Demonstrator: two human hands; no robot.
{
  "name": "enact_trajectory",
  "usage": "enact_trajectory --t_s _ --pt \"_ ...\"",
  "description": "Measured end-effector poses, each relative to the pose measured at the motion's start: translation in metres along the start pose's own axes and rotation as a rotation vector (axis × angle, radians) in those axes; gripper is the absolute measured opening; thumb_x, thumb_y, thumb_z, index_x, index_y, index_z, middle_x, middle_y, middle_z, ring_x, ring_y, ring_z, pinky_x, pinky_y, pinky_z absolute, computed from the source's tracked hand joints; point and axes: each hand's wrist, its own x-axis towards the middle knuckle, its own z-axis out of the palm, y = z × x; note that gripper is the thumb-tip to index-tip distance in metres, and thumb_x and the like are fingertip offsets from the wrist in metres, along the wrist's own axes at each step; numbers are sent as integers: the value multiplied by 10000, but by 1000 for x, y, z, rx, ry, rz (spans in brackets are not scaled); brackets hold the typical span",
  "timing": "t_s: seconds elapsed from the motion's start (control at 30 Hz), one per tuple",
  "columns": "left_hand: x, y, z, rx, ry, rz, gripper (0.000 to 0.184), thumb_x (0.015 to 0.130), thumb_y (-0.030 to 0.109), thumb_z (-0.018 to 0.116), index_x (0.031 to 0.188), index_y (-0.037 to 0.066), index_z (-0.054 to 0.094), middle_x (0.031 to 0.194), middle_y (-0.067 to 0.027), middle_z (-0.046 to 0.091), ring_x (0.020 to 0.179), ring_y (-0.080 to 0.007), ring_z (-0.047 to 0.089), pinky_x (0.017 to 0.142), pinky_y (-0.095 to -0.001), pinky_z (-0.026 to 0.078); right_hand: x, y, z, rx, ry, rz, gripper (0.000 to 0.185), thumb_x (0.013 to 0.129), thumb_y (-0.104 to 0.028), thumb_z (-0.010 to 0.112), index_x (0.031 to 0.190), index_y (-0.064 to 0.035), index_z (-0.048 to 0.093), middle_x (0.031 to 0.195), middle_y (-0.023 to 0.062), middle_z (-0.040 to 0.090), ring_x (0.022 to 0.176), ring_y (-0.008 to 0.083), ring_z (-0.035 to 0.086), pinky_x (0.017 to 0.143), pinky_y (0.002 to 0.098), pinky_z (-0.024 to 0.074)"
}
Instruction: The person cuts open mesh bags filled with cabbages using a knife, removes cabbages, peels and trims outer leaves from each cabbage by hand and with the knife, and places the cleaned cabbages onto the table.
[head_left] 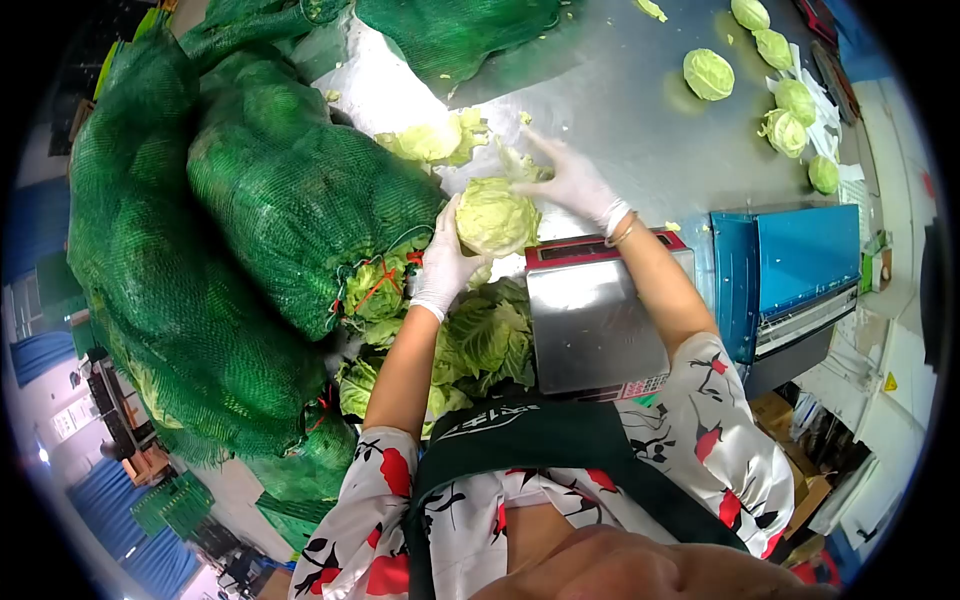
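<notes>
Head camera: a pale green cabbage head [497,217] is between two gloved hands, just beside a weighing scale [590,335]. The left hand [447,262] is cupped round its side, grasping it; the right hand [575,185] is at the other side, fingers spread near a loose leaf [519,162] — whether it grips that leaf, I cannot tell. The step in hand looks like stripping outer leaves; the next move would call for a steady left hand and a firm pinch by the right. Torn leaves [425,142] lie close by on the metal bench [620,110]. To the left bulge green net sacks [300,165] — far off at upper right, more cabbages [708,75] rest on the bench.
</notes>
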Motion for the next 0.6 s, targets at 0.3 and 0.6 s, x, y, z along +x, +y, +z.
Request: enact_trajectory --t_s 0.3,0.6 --pt "-10 2 41 -232 222 -161 1313 621 269 933 1533 -12 31 1448 -275 356 1328 -335 440 1121 -410 379 -31 -4 34 96 -118 -43 399 868 -358 723 1148 -73 711 1037 167 707 908 316 690 865 376 535" --pt "-10 6 39 -143 290 10 1151 609 275 922 1462 -6 202 1377 -254 406 1273 -340 472 1098 -421 400 39 52 49 66 157 224 246 899 -211 626 1050 -23 669 819 203 687 645 369 651 640 417 545"
